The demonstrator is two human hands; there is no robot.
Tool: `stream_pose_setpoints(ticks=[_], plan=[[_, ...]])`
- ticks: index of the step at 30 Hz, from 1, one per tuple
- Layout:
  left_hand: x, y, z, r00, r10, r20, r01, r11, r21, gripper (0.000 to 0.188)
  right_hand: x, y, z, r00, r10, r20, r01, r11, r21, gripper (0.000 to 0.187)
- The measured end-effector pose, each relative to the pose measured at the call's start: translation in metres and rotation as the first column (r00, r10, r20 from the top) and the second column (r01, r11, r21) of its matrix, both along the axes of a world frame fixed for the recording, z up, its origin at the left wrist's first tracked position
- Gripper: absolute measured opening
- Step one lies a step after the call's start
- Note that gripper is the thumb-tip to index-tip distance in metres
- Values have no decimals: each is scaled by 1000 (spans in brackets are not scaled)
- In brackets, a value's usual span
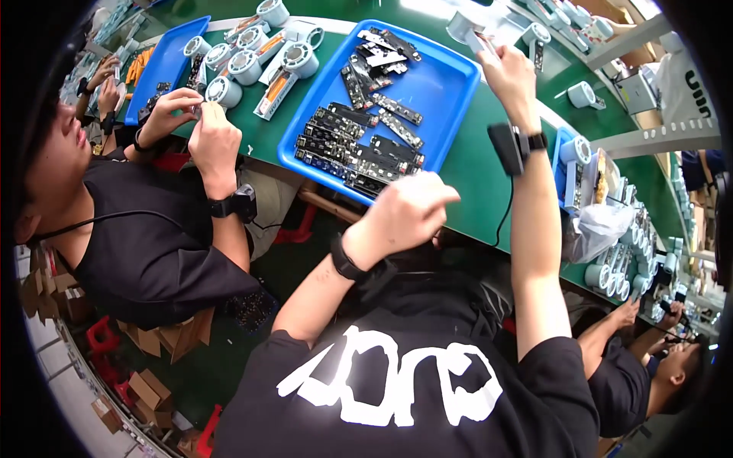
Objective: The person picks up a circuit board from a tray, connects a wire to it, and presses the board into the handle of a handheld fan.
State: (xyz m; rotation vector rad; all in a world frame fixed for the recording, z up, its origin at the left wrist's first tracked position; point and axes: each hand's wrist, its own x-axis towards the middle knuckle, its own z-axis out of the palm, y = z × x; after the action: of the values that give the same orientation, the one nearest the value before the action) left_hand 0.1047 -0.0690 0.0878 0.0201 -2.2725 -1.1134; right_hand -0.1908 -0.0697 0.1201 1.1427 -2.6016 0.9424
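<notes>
My right hand (508,76) reaches to the far side of the table. Its fingers close around the handle of a pale blue device with a round head (460,27). My left hand (403,216) hovers at the near edge of a blue tray (450,126), its fingers bent and pressed together. Whatever those fingers may hold is hidden. Inside the tray lie many narrow black circuit boards (359,156), lined up in rows at the near end and loosely heaped at the far end.
To the left, a co-worker's hands (210,141) pinch something small beside several pale blue round-headed devices (244,67). Another blue tray (179,57) lies beyond. At the right stand a metal shelf post (657,140), a plastic bag (599,229) and more devices (611,278). A cable hangs by my right wrist.
</notes>
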Motion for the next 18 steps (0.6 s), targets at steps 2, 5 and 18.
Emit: stream_pose_setpoints(ticks=[2,5,18], plan=[[2,-40,0,981,185,60,-173,971,-166,24,58,61,1,994,-87,67,91,993,-73,35],[-9,-88,-10,963,257,85,-186,856,-482,28,114,129,-23,983,-168,77,175,980,-92,24],[-48,-130,-8,943,-45,329,206,857,-473,27,194,196,-69,974,-201,108,212,972,-98,35]])
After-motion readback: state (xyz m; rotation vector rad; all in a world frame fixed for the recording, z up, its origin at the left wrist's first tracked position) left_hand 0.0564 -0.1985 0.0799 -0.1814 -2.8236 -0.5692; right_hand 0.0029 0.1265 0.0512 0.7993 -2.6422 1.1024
